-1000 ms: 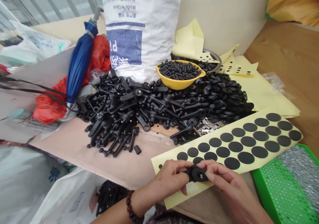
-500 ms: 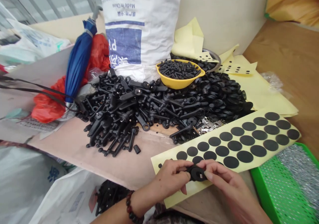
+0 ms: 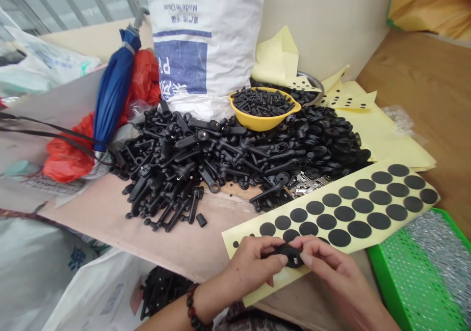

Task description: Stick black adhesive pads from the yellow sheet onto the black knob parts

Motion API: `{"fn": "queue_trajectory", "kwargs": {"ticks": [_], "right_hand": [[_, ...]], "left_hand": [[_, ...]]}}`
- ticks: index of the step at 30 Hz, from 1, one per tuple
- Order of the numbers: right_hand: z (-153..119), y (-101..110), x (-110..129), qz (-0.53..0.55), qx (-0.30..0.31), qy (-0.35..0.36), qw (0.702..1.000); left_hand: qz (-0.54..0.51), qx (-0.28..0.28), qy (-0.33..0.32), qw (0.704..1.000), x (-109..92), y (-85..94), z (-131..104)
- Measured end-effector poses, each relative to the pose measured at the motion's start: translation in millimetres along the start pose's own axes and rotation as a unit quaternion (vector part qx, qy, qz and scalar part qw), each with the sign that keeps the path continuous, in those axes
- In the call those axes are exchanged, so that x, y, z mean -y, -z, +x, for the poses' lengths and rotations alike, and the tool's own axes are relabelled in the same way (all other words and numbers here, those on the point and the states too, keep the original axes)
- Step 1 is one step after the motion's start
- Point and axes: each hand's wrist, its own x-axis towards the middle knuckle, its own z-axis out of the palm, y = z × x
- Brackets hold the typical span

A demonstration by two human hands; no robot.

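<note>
A round black plastic part (image 3: 293, 258) with a small bright metal piece at its centre is pinched between my two hands. My left hand (image 3: 255, 260) grips its left side, thumb lying across the top. On the opposite edge, the fingers and thumb of my right hand (image 3: 326, 260) close on the rim. Beneath both hands lies a yellow backing sheet (image 3: 230, 237) with rows of black round stickers (image 3: 339, 237). Beyond it spreads a heap of black plastic crank handles (image 3: 189, 142), with more round black parts (image 3: 333, 132) at its right.
A yellow bowl (image 3: 263, 122) of black ribbed pieces stands behind the heap, before a white sack (image 3: 209, 21). A green basket (image 3: 390, 291) of small metal pieces sits at right. On the left are a blue umbrella (image 3: 114, 90) and a red bag (image 3: 68, 151).
My left thumb has slid slightly right over the round black part, covering more of it. Both hands stay in nearly the same place; the view has shifted a little.
</note>
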Motion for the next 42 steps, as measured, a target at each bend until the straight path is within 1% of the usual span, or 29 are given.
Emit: {"fn": "queue_trajectory", "kwargs": {"ticks": [3,8,10,14,17,21,24,27,30,32,34,35,36,38,40,42], "right_hand": [[0,-1,0,-0.017,-0.005,0.018,1.0],[1,-5,4,-0.067,-0.026,0.06,0.996],[1,-6,7,-0.087,-0.025,0.077,0.993],[-1,-8,15,-0.12,-0.007,0.078,0.99],[-2,-11,20,-0.131,-0.007,0.082,0.988],[-3,-13,24,-0.124,-0.006,0.089,0.988],[-3,-8,21,-0.103,0.013,0.082,0.991],[-4,-1,16,-0.055,0.037,0.04,0.997],[-6,3,12,0.057,0.03,-0.034,0.997],[-6,2,11,0.147,0.028,-0.081,0.985],[-6,0,10,0.199,0.023,-0.096,0.975],[-6,-2,10,0.193,0.019,-0.086,0.977],[-5,-3,10,0.163,0.014,-0.063,0.984],[-6,-8,9,0.054,0.013,0.007,0.998],[-8,-15,8,-0.063,0.02,0.086,0.994],[-12,-26,6,-0.13,0.017,0.148,0.98]], "left_hand": [[0.02,-0.018,0.003,1.0,1,-1.3,-2],[0.078,-0.056,-0.034,0.995,7,-2.6,-6],[0.092,-0.068,-0.041,0.993,8,-2.9,-7],[0.116,-0.074,-0.027,0.99,5,-2.7,-5],[0.134,-0.072,-0.014,0.988,1,-2.0,-3],[0.122,-0.061,-0.018,0.99,0,-2.1,-2],[0.118,-0.064,-0.033,0.99,1,-3.2,-2],[0.108,-0.08,-0.053,0.99,1,-4.7,-2],[0.082,-0.097,-0.052,0.991,1,-5.8,-1],[0.051,-0.098,-0.051,0.993,1,-5.7,-1],[0.022,-0.095,-0.049,0.994,0,-5.0,-2],[0.013,-0.094,-0.049,0.994,0,-4.6,-3],[0.014,-0.093,-0.052,0.994,0,-4.3,-4],[0.032,-0.092,-0.069,0.993,0,-4.6,-6],[0.042,-0.084,-0.088,0.992,0,-6.3,-8],[0.01,-0.067,-0.082,0.994,1,-7.7,-10]]}}
